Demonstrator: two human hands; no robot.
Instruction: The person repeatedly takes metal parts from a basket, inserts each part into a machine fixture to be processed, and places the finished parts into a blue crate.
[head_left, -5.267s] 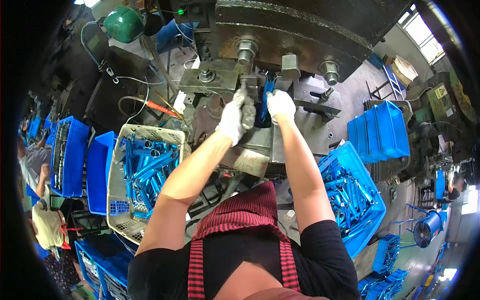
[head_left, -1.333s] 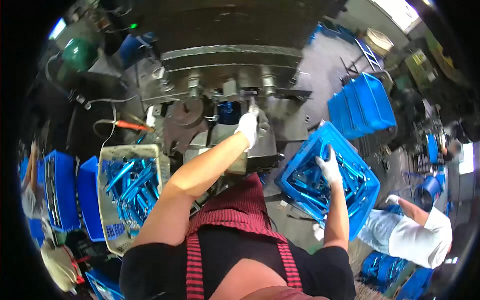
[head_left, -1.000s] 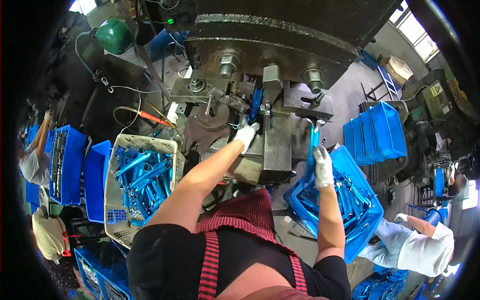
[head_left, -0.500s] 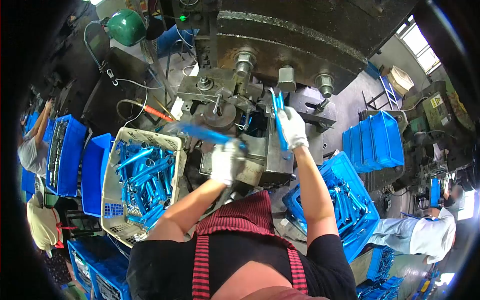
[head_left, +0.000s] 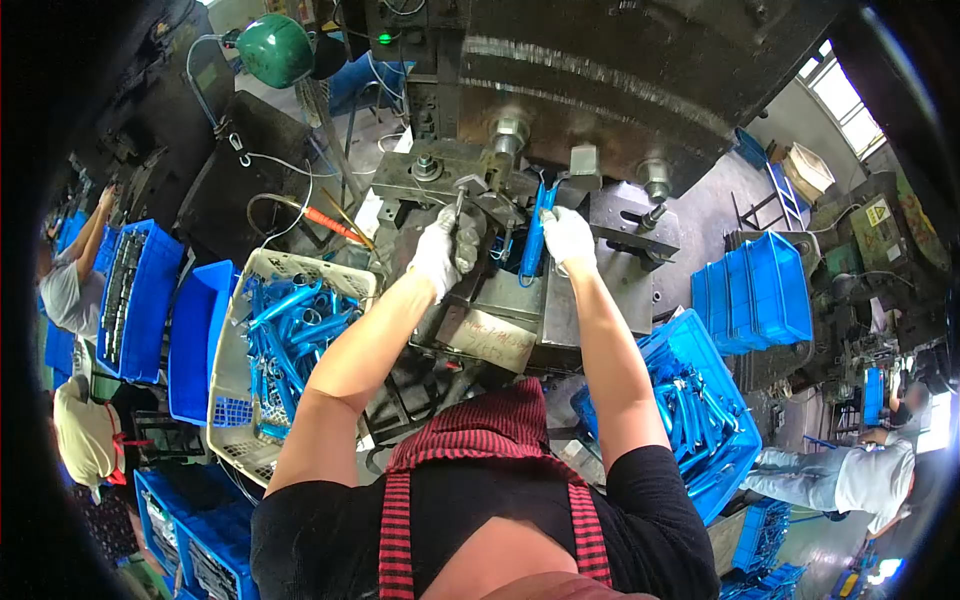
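In white gloves, both my hands are at the press. My left hand (head_left: 447,250) is wrapped round the handle of a small metal tool (head_left: 470,186), just left of the die. A long blue metal part (head_left: 536,235) lies lengthwise in the die opening. My right hand (head_left: 566,238) holds this part from its right side, fingers pressed together near its middle. Above the part hangs the square block (head_left: 585,162) of the press ram. Below the die is a plate with handwriting (head_left: 487,339).
A cream basket (head_left: 228,380) of blue parts stands at the left, and a blue crate (head_left: 735,385) of similar parts at the right. Stacked blue crates (head_left: 752,295) are beyond it. Co-workers are at the far left and the lower right (head_left: 872,480). A green lamp (head_left: 275,50) hangs upper left.
The blue part that my right hand carried is now in the die. My left hand has let go of the other blue part, moved up and taken hold of the metal tool.
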